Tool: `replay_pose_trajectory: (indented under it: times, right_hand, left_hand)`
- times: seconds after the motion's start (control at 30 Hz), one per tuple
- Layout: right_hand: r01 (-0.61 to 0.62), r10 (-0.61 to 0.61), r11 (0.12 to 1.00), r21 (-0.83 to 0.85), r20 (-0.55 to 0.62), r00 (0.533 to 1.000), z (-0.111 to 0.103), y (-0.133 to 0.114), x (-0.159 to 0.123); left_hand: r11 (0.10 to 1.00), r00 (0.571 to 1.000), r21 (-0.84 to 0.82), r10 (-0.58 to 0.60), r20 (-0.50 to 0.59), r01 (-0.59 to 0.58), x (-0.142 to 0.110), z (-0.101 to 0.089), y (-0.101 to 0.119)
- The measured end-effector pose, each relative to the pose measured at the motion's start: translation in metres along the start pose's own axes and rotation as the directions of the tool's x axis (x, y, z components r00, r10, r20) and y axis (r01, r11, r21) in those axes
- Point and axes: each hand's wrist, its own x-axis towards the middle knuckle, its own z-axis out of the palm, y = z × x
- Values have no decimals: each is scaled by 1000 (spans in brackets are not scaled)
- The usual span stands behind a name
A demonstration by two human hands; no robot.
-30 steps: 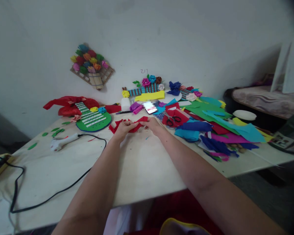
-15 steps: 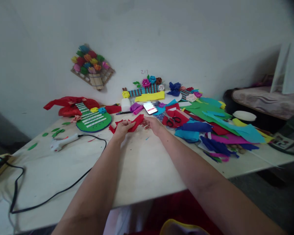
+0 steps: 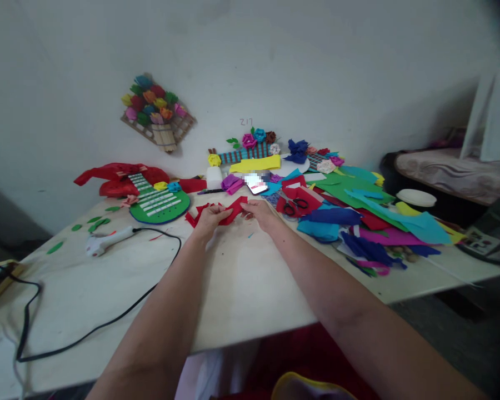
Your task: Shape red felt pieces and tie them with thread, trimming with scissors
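Observation:
A small piece of red crepe paper [image 3: 236, 208] is stretched between my two hands, just above the table [image 3: 250, 289]. My left hand [image 3: 211, 216] pinches its left side between thumb and fingers. At its right end, the thumb and fingertips of my right hand [image 3: 258, 213] close on the edge. More red paper [image 3: 191, 218] lies behind and left of my left hand. A phone with a lit screen [image 3: 256, 184] lies just beyond my hands. Black-handled scissors [image 3: 295, 207] rest on red paper to the right.
A glue gun [image 3: 108, 240] lies at left, its black cord [image 3: 108, 325] looping across the table. Behind it is a green guitar-shaped craft piece [image 3: 160, 203]. Coloured paper sheets [image 3: 358, 189] pile up at right. Paper flowers [image 3: 254, 138] stand by the wall.
My right hand has closed its thumb and fingertips on the right end of the red paper. The left hand has stayed almost still.

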Motion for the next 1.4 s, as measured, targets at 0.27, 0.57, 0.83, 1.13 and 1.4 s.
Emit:
replay_pose_trajectory:
  times: [0.27, 0.57, 0.83, 1.13, 1.4]
  right_hand:
    - [-39, 39, 999, -10, -11, 999, 2, 3, 1]
    - [-22, 22, 999, -32, -23, 1000, 5, 1, 1]
    - [-58, 54, 994, -91, -43, 998, 6, 3, 0]
    - [-73, 72, 990, -124, -14, 997, 7, -5, -5]
    - [-132, 138, 988, -86, 73, 988, 9, -2, -6]
  left_hand:
    - [1000, 1000, -15, 0, 6, 0, -1, 2, 0]
    - [999, 997, -25, -44, 69, 46, 1, 1, -3]
    - [998, 999, 45, 38, 5, -38, 1, 3, -3]
    - [999, 997, 15, 34, 69, -35, -1, -1, -1]
    - [996, 995, -23, 89, -48, -91, -1, 6, 2]
